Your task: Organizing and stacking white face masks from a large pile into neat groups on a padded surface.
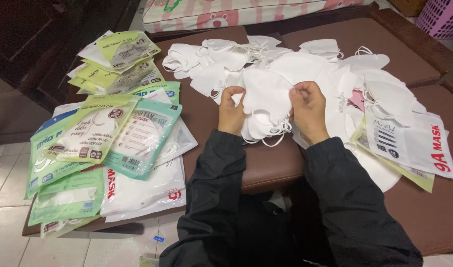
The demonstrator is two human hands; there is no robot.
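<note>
Here, in the head view, two hands hold a small stack of white face masks (266,106) over a brown cushion (271,165). The left hand (231,111) grips the stack's left edge, with the fingers curled shut on it. The right hand (308,111) pinches the stack's right edge, with the fingers pressed together on the masks. Thin ear loops hang down under the stack. Both arms wear black sleeves (216,198).

Behind the hands lies a big loose pile of white masks (286,62), spread across the cushion. The held stack is just in front of this pile and partly hides it.

To the left lies a heap of flat mask packets (113,128), green, teal and white. They overlap each other. Some show a white mask inside through a clear window. Farther back on the left is a smaller pile of yellow-green packets (120,62).

To the right, a white packet with red letters (414,143) lies on more flat packets, just beside the loose masks.

At the top is a pink and white striped pad (226,12). In the top right corner is part of a purple basket (441,17) with holes; what is in it cannot be seen. Light floor tiles (9,232) show at the bottom left.
</note>
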